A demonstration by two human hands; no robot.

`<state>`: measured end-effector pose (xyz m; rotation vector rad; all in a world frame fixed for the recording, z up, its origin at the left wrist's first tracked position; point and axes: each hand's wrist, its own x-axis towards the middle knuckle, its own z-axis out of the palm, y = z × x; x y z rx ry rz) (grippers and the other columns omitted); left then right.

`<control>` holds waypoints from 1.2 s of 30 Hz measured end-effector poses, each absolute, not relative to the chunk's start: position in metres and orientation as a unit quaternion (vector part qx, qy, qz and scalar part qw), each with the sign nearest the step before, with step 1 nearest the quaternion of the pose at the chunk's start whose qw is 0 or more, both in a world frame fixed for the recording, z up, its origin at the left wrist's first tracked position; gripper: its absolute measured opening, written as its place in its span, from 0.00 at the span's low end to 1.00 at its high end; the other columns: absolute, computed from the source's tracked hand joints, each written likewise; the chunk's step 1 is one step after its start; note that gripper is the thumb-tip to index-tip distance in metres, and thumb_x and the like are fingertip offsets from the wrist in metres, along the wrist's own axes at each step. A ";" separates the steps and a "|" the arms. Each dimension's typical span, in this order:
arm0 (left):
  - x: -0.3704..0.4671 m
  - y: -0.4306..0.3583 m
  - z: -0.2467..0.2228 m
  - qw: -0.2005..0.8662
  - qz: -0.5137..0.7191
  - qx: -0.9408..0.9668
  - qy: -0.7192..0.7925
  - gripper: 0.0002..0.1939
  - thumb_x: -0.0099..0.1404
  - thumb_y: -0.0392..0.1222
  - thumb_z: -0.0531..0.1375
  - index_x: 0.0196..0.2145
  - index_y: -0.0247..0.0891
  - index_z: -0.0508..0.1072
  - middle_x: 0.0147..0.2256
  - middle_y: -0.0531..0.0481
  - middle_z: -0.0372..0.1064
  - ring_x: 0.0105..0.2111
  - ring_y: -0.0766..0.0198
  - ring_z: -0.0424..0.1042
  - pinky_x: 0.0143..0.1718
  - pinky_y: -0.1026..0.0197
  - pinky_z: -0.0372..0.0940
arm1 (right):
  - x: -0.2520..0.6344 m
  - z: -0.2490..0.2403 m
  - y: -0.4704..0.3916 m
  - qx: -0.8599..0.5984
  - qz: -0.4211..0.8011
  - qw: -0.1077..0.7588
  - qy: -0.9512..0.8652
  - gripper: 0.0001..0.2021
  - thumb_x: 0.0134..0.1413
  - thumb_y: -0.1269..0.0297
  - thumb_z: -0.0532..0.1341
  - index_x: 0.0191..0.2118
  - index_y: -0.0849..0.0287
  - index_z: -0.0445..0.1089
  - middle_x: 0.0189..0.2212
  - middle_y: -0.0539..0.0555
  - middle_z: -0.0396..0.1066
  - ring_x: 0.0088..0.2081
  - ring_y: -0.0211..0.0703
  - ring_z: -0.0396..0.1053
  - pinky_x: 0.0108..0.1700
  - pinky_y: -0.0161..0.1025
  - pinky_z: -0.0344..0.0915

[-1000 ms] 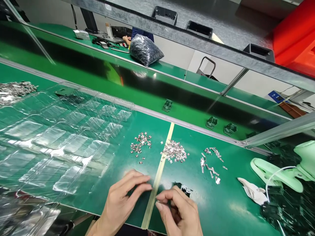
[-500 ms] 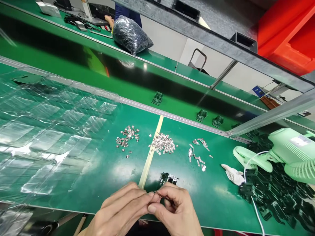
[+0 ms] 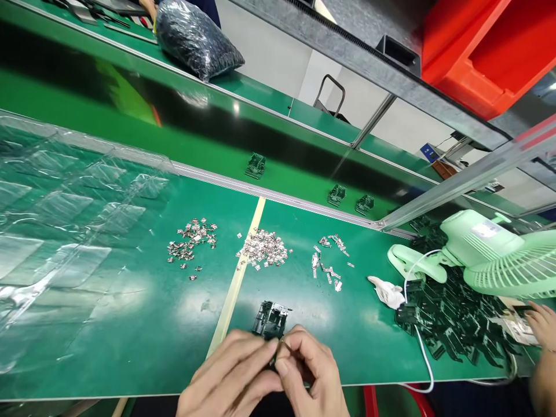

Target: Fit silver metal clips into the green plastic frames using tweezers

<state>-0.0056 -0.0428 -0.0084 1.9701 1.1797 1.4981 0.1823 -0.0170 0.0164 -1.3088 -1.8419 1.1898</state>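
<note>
My left hand (image 3: 237, 370) and my right hand (image 3: 310, 368) meet at the front of the green table, fingertips almost touching. Both are closed in a pinch around a small dark piece (image 3: 272, 363), mostly hidden by the fingers; its kind does not show. Just beyond them lies a black plastic part (image 3: 270, 318) with shiny metal bits on it. Farther off are a pile of small metal pieces (image 3: 264, 248) across a yellow tape strip (image 3: 229, 301), a looser pile of small metal pieces (image 3: 193, 238) to the left, and scattered metal strips (image 3: 329, 267) to the right.
Clear plastic trays (image 3: 78, 208) cover the left side. A green clip fan (image 3: 473, 243) stands over heaped black parts (image 3: 447, 315) at right, beside a white cloth (image 3: 386, 291). Another person's hand (image 3: 542, 324) is at the right edge. Several black parts (image 3: 255, 165) sit beyond the rail.
The view has swung right and shifted down slightly, so the table contents appear farther left. More of the black part shows beyond my fingertips. Another person's hand has come into view at right.
</note>
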 end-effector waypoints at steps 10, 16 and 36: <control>0.024 -0.016 -0.036 0.244 0.415 0.656 0.582 0.26 0.74 0.35 0.53 0.67 0.45 0.63 0.54 0.41 0.73 0.54 0.51 0.74 0.52 0.46 0.74 | 0.189 0.030 0.008 -0.491 0.435 0.275 -0.703 0.07 0.74 0.65 0.54 0.41 0.53 0.66 0.37 0.49 0.70 0.35 0.40 0.68 0.39 0.37 0.62; 0.016 -0.013 -0.019 0.283 0.436 0.664 0.537 0.28 0.72 0.32 0.54 0.67 0.49 0.67 0.46 0.47 0.73 0.45 0.61 0.77 0.45 0.61 0.75 | 0.190 0.027 0.008 -0.486 0.442 0.290 -0.695 0.07 0.74 0.66 0.53 0.40 0.53 0.65 0.42 0.52 0.68 0.41 0.41 0.68 0.45 0.37 0.64; 0.027 -0.017 -0.020 0.253 0.397 0.684 0.557 0.24 0.73 0.32 0.53 0.64 0.34 0.70 0.46 0.39 0.76 0.44 0.54 0.75 0.44 0.53 0.76 | 0.180 0.006 -0.007 -0.592 0.341 0.285 -0.672 0.10 0.72 0.61 0.55 0.37 0.56 0.69 0.27 0.47 0.68 0.23 0.37 0.64 0.29 0.36 0.60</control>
